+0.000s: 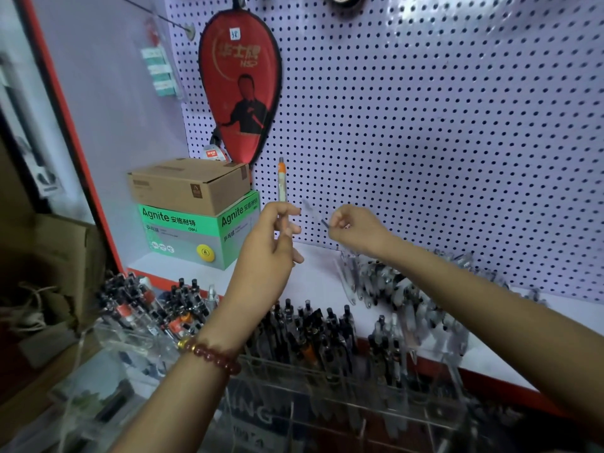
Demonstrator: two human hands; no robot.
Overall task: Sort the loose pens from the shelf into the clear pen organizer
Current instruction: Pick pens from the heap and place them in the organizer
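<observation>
Nearest, the clear organizer [330, 385] holds pens [313, 325] standing on end. Behind it, loose pens [395, 289] lie heaped on the shelf [183, 266]. Above them the left hand [277, 235] grips an orange-topped pen [281, 181] upright, orange end up; the right hand [354, 227] pinches a blurred clear pen [313, 212] slanting up-left

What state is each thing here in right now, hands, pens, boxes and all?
Left hand: grips an orange-topped pen, upright.
Right hand: pinches a blurred clear pen, tilted.
Pile of loose clear pens: lying on the white shelf.
Clear acrylic pen organizer: partly filled, pens standing.
Brown cardboard box: closed, stacked on the green box.
Red paddle case: hanging on the perforated pegboard.
</observation>
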